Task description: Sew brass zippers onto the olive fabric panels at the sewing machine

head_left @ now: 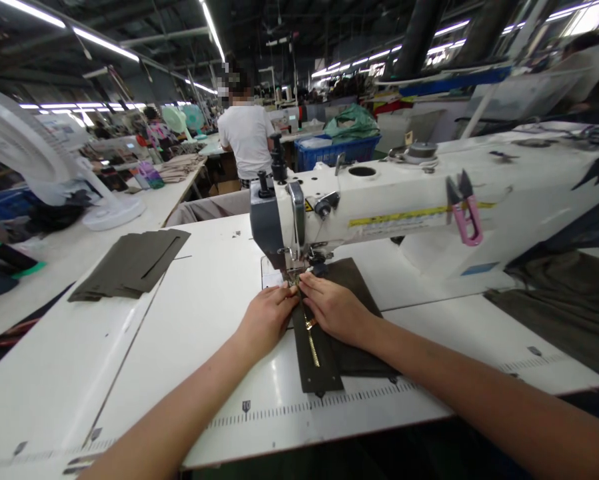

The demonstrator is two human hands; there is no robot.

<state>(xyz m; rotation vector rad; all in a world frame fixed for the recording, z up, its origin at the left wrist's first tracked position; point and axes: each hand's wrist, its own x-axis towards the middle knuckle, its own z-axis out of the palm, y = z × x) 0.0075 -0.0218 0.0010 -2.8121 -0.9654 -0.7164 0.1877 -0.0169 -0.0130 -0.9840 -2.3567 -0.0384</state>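
My left hand (272, 308) is at the sewing machine's presser foot, its fingers closed together on the edge of a dark olive fabric strip (319, 377). A gold-toothed zipper (313, 347) with a gold slider runs along the strip, its far end passing between my hands under the needle area. My right hand (336, 308) lies on the fabric just right of the zipper, fingers stretched toward the needle. A larger olive fabric panel (352, 283) spreads beneath my right hand. The white sewing machine (379, 200) stands above, and my fingertips partly hide the stitching spot.
Stacked olive fabric pieces (134, 263) lie on the left. Pink thread snips (466, 213) hang on the machine arm. Dark cloth (564, 300) is heaped at right. A white fan (34, 147) and thread cones (9, 260) stand left. Ahead, a person in a white shirt (246, 137) faces away.
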